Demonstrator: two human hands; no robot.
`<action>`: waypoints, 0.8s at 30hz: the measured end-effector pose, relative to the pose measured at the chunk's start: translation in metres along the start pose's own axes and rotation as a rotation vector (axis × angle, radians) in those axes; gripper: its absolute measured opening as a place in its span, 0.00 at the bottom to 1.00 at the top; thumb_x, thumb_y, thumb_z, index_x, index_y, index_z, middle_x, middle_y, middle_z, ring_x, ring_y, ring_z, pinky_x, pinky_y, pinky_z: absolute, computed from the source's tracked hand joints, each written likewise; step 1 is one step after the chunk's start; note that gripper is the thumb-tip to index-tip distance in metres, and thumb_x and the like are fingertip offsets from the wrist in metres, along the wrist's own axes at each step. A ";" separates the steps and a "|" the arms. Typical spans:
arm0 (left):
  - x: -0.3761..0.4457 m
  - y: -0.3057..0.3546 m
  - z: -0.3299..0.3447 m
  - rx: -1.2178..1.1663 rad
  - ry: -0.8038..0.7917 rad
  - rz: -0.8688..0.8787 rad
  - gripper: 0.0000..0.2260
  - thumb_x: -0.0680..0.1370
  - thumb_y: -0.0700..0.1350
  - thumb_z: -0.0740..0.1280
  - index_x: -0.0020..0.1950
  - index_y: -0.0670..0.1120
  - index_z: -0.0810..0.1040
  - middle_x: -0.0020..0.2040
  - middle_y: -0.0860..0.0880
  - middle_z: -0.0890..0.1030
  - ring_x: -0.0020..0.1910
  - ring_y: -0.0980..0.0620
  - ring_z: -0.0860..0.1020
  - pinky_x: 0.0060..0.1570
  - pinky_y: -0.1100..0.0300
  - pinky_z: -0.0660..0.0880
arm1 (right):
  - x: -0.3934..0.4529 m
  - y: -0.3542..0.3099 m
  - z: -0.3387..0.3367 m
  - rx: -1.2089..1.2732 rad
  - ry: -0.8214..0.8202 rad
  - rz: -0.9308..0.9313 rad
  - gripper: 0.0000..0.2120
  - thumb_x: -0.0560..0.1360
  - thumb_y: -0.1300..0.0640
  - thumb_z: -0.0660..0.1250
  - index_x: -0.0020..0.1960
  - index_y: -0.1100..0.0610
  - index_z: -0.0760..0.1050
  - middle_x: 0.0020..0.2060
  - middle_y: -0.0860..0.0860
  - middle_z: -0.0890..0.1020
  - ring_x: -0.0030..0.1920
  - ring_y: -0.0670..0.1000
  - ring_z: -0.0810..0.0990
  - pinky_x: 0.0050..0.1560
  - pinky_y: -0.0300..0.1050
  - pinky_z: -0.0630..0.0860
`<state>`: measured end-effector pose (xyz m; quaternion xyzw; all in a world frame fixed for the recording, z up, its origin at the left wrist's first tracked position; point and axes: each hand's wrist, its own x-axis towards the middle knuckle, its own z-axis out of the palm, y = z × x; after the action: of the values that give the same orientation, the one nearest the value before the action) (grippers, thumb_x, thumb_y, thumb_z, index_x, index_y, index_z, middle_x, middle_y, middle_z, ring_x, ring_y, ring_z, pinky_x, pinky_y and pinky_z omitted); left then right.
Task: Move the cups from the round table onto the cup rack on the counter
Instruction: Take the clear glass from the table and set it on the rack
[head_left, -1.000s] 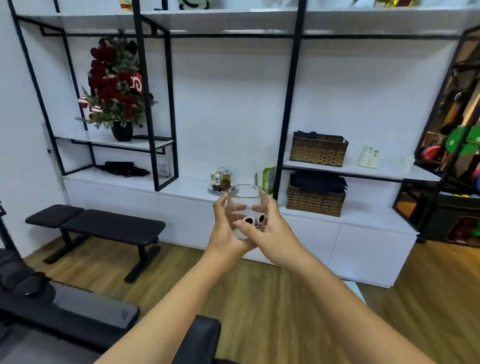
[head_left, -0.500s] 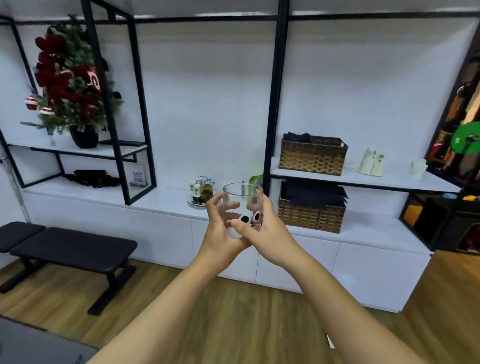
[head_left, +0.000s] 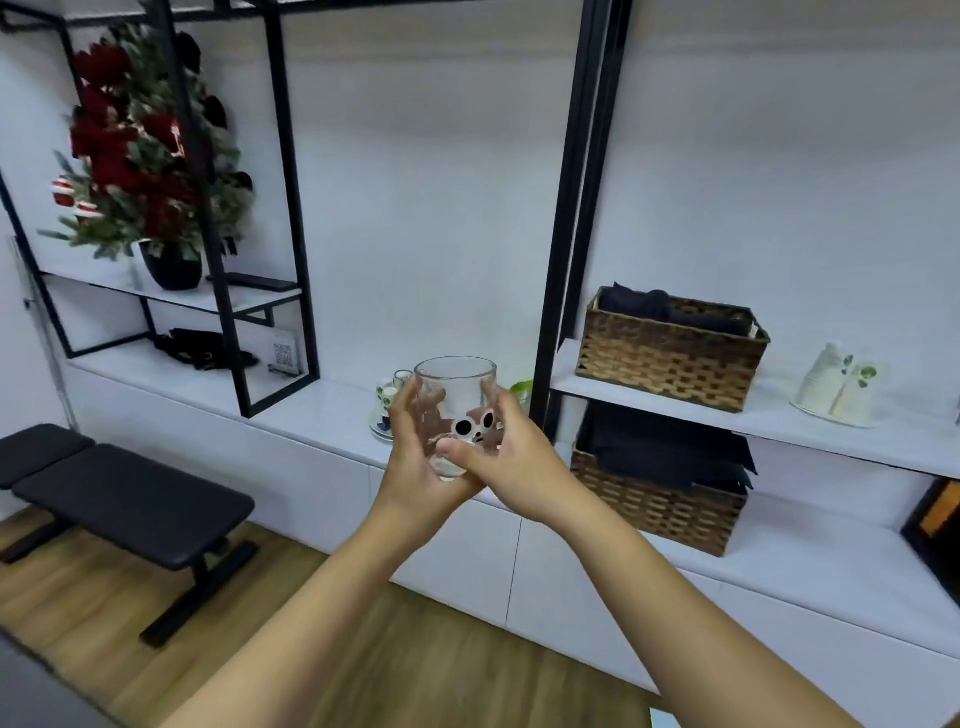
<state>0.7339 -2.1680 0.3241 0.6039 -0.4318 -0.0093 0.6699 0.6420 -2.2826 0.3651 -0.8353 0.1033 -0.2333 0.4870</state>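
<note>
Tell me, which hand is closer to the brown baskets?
Right. The right hand grips the glass on the side toward the baskets; the left hand grips its far side.

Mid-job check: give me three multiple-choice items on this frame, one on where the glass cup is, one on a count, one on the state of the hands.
1. Where is the glass cup?
A. on the counter
B. in the air in front of the counter
C. on the bench

2. How many wicker baskets show?
A. one
B. two
C. four

3. How is the cup held?
A. by both hands
B. by the left hand only
C. by neither hand

Answers:
1 B: it is held up before the counter, not resting on it.
2 B: upper basket, lower basket.
3 A: left hand and right hand both curl round it.
</note>
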 end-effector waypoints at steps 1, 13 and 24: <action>0.007 -0.007 0.003 0.019 -0.021 -0.011 0.51 0.66 0.51 0.79 0.78 0.67 0.49 0.75 0.54 0.67 0.71 0.52 0.74 0.65 0.48 0.77 | 0.012 0.010 -0.003 0.019 -0.002 0.003 0.41 0.72 0.44 0.75 0.77 0.48 0.58 0.50 0.19 0.73 0.51 0.19 0.70 0.46 0.17 0.66; 0.125 -0.118 -0.014 0.377 -0.137 0.079 0.42 0.76 0.57 0.71 0.84 0.56 0.52 0.82 0.61 0.53 0.80 0.57 0.58 0.72 0.47 0.70 | 0.158 0.110 0.005 0.457 0.073 0.193 0.38 0.68 0.35 0.74 0.70 0.46 0.61 0.56 0.50 0.80 0.46 0.53 0.87 0.46 0.46 0.82; 0.317 -0.240 -0.077 0.902 -0.201 0.437 0.38 0.73 0.57 0.71 0.81 0.48 0.64 0.81 0.47 0.64 0.68 0.42 0.72 0.62 0.44 0.74 | 0.374 0.151 0.030 0.399 0.114 0.368 0.37 0.75 0.26 0.52 0.61 0.57 0.75 0.46 0.60 0.86 0.35 0.58 0.85 0.35 0.50 0.80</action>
<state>1.1003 -2.3401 0.3154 0.7247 -0.5712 0.2603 0.2842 0.9906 -2.4855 0.3306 -0.6755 0.2326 -0.2034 0.6695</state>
